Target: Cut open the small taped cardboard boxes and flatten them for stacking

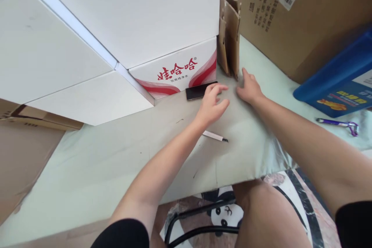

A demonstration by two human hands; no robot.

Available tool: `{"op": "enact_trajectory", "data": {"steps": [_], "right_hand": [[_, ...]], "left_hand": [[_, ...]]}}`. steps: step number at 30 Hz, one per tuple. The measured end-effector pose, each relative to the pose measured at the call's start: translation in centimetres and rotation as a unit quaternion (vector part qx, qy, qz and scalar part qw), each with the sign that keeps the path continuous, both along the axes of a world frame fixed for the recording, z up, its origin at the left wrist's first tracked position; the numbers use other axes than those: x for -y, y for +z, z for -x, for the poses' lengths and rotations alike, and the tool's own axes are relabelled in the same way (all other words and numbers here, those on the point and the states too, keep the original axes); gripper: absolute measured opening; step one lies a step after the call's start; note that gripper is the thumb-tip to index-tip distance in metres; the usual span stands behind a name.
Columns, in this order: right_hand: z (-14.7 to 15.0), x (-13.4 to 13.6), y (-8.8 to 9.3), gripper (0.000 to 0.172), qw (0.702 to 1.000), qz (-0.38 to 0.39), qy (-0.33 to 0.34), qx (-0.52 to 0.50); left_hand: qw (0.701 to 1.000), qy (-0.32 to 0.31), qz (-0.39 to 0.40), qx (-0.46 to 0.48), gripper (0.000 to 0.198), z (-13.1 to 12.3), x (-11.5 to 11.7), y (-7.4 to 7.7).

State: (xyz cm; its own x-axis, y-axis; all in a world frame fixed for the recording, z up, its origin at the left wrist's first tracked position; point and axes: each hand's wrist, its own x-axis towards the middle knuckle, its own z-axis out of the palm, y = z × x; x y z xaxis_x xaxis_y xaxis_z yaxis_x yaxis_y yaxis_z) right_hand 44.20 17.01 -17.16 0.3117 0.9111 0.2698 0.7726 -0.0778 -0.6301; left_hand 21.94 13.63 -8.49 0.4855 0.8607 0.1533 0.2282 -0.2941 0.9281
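Observation:
My left hand [213,102] is held over the table with its fingers apart, overlapping the right end of a black phone-like slab [197,92] at the foot of a white box with red lettering [174,73]. Nothing shows in that hand. My right hand [249,87] is beside the lower end of some folded brown cardboard [229,38], fingers apart and nothing held. Whether it touches the cardboard I cannot tell. Below my left hand, a thin white tool with a dark tip [214,136] lies on the pale green cloth [174,155], partly hidden by my left wrist.
White panels [130,11] rise at the back left. A large brown carton [290,19] stands at the back right, with a blue container [337,81] before it. A purple-handled tool [334,122] lies at the right. Brown cardboard [26,155] is at the left.

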Motion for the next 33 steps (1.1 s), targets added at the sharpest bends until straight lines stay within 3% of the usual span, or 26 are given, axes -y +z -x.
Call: {"op": "enact_trajectory", "data": {"steps": [3, 8, 11, 15, 18, 22, 29, 33], "right_hand": [[0.7, 6.2, 0.7, 0.075, 0.998, 0.047, 0.011, 0.046], [1.8, 13.8, 1.6, 0.052, 0.983, 0.103, 0.097, 0.119], [2.8, 14.8, 2.9, 0.040, 0.970, 0.125, 0.130, 0.165], [7.1, 13.2, 5.8, 0.031, 0.950, 0.116, 0.181, 0.228], [13.4, 11.2, 8.1, 0.036, 0.929, 0.098, 0.241, 0.263], [24.5, 8.3, 10.1, 0.039, 0.894, 0.071, 0.338, 0.286], [45.9, 2.1, 11.4, 0.041, 0.829, 0.040, 0.486, 0.272], [57.9, -2.3, 12.9, 0.046, 0.830, 0.015, 0.500, 0.248]], "left_hand": [[0.985, 0.080, 0.112, 0.102, 0.026, 6.0, 3.5, -0.1], [0.955, 0.174, 0.176, 0.165, 0.018, 14.7, 8.4, -0.9], [0.933, 0.209, 0.204, 0.210, 0.016, 18.1, 10.3, -0.5], [0.909, 0.226, 0.219, 0.272, 0.012, 21.9, 11.6, 1.1], [0.889, 0.240, 0.220, 0.321, 0.009, 25.0, 11.7, 2.6], [0.852, 0.281, 0.210, 0.388, 0.006, 29.8, 11.4, 3.7], [0.750, 0.371, 0.190, 0.513, 0.006, 35.9, 11.8, 3.8], [0.725, 0.382, 0.214, 0.531, 0.009, 38.0, 11.8, 3.4]]}}
